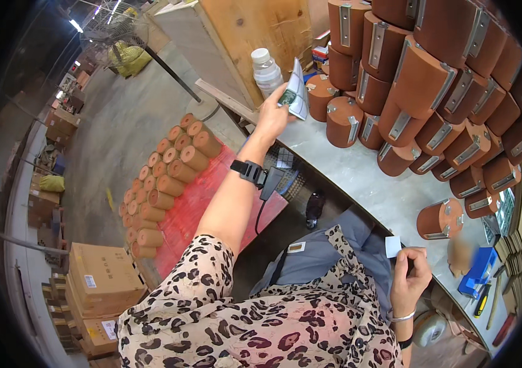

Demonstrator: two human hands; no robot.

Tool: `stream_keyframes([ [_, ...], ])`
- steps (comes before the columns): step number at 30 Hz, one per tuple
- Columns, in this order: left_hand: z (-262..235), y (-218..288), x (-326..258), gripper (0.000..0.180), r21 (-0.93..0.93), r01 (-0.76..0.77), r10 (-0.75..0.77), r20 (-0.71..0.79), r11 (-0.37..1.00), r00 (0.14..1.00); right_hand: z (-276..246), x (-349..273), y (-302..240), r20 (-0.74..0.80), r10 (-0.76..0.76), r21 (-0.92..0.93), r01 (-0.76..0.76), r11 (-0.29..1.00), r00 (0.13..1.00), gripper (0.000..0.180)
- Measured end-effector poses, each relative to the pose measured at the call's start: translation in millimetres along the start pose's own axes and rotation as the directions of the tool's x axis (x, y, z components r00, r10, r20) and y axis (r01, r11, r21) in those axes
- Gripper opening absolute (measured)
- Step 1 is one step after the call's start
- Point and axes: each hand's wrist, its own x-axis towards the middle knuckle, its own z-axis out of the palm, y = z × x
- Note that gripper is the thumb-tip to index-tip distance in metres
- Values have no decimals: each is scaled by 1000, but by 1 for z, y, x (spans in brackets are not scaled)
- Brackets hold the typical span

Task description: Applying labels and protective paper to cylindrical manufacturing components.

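At the far end of the workbench, my left hand is closed on a white label sheet with a green patch. My right hand is at the bench's near edge, its thumb and finger pinched on a small pale square label. Just beyond it, a reddish-brown cylinder with metal fittings stands on the bench. Many similar cylinders are stacked along the bench's far side. A white-capped plastic bottle stands beside my left hand.
A blue tape dispenser and a yellow-handled tool lie at the bench's right end. Rows of brown cylinders stand left on a red board. Cardboard boxes are at lower left; a fan stands behind.
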Motion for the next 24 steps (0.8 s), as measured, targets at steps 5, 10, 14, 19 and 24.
stream_keyframes([
  [5,4,-15,-7,44,29,113,-110,-103,993,989,-4,2,2,-17,37,27,-36,999,999,5],
  [10,16,-11,-34,57,411,-45,232,-418,911,878,2,11,-3,6,3,53,-3,999,1000,4],
  [14,35,33,-95,26,422,-260,394,-270,869,878,3,25,-13,-66,-72,-10,71,997,995,3],
  [19,88,92,-194,15,-225,75,62,544,971,837,12,49,-19,-105,-313,-293,271,917,944,9],
  [24,123,99,-207,18,-274,315,-100,590,909,801,23,50,-21,-112,-441,-419,360,834,891,12],
])
